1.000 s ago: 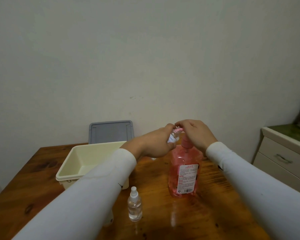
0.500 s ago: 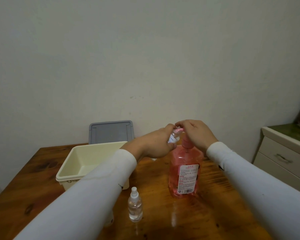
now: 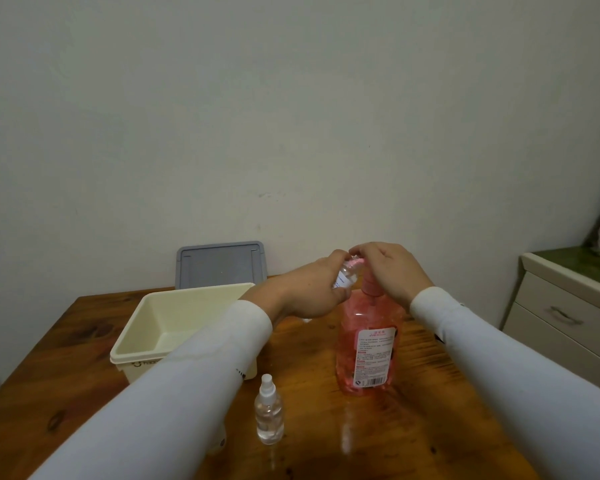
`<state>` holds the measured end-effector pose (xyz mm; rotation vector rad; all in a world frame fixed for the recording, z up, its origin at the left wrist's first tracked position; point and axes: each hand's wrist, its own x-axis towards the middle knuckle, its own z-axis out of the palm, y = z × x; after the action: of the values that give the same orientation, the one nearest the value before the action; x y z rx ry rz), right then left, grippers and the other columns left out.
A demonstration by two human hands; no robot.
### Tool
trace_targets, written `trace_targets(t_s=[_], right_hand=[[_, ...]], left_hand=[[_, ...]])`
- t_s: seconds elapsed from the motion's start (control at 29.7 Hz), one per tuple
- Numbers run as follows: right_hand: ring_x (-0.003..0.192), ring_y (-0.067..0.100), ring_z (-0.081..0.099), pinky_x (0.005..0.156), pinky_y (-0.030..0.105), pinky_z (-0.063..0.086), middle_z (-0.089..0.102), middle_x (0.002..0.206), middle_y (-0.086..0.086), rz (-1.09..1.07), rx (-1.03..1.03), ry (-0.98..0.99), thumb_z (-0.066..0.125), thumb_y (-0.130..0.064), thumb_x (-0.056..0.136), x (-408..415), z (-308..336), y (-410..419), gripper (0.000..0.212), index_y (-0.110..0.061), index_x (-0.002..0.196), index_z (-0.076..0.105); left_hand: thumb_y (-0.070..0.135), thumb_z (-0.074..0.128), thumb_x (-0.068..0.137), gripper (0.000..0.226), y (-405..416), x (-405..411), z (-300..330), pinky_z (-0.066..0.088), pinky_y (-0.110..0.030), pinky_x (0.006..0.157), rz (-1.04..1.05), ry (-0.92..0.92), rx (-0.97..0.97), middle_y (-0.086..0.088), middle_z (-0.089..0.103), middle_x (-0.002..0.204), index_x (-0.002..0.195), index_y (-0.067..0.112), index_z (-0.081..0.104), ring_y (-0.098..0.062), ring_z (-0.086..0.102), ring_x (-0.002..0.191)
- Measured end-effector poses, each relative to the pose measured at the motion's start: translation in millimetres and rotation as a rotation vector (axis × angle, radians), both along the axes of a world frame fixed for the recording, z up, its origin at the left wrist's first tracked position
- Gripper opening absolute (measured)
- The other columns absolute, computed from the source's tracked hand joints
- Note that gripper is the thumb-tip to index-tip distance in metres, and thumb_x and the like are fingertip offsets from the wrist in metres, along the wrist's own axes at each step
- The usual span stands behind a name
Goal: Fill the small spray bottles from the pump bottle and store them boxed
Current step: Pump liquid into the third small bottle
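Across the brown wooden bench (image 3: 430,420), a cream plastic box (image 3: 174,323) stands open at the far left, its grey lid (image 3: 219,265) propped against the wall, presumably so filled bottles can go straight in. Right of it stands the tall pink pump bottle (image 3: 368,348); the right hand (image 3: 388,268) lies curled over its pump head, apparently to press. The left hand (image 3: 312,289) grips a small clear spray bottle (image 3: 343,277) tilted beneath the spout, likely to catch liquid. Another capped small spray bottle (image 3: 268,415) waits near, well apart from both hands.
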<state>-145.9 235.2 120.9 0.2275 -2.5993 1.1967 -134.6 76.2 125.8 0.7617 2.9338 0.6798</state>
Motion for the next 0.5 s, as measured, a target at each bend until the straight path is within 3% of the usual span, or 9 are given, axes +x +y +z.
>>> trace_targets(t_s=[0.3,0.4,0.5], right_hand=[[0.1,0.022,0.06,0.092,0.042,0.048,0.07,0.101,0.007,0.011,-0.042,-0.003,0.037,-0.021,0.093,0,-2,-1,0.036,-0.016,0.108,0.07],[0.104,0.023,0.058,0.094,0.04,0.046,0.069,0.105,0.009,0.01,0.037,-0.019,0.038,-0.019,0.094,0,-2,0,0.036,-0.014,0.112,0.068],[0.106,0.022,0.058,0.095,0.038,0.046,0.069,0.11,0.005,-0.001,-0.035,-0.002,0.038,-0.022,0.094,1,1,0,0.036,-0.016,0.11,0.07]], left_hand=[[0.032,0.051,0.097,0.054,-1,-1,-4,0.048,-0.032,0.079,0.008,-0.005,0.024,-0.008,0.054,0.129,0.143,0.025,0.024,-0.02,0.057,0.099],[0.033,0.052,0.097,0.054,0,-2,-5,0.048,-0.032,0.08,0.009,-0.013,0.018,-0.007,0.054,0.13,0.143,0.026,0.024,-0.02,0.057,0.099],[0.032,0.051,0.097,0.054,1,-1,0,0.047,-0.03,0.077,0.002,-0.009,0.022,-0.008,0.054,0.129,0.143,0.024,0.024,-0.02,0.056,0.098]])
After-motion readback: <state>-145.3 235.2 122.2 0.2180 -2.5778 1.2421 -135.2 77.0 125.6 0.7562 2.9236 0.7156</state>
